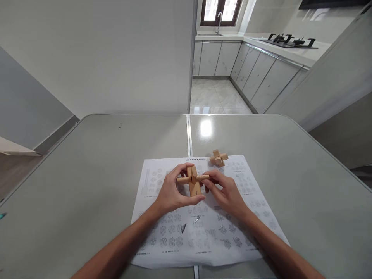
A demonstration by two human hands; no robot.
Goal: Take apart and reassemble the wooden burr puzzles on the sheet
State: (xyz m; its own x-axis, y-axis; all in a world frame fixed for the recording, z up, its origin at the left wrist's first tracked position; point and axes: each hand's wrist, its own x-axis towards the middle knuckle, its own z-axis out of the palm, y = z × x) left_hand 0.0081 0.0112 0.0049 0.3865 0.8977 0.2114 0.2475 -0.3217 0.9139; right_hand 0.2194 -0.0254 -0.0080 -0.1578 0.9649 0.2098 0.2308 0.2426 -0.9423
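A wooden interlocking puzzle (194,188) is held up over a printed sheet (209,244), one flat block crossed by a rounded stick that juts out on both sides. My left hand (174,190) grips the block, thumb at its near end and fingers at its far end. With fingertips closed, my right hand (222,190) pinches the right end of the stick (204,177). Beyond my hands, a second wooden puzzle (218,158), a cross of several pieces, rests at the sheet's far edge.
The sheet carries rows of small line diagrams and two small torn or dark marks (183,228) near its middle. It lies on a grey table (87,193) with a metal seam (188,135). Past the table are a wall and a kitchen with a stove (290,42).
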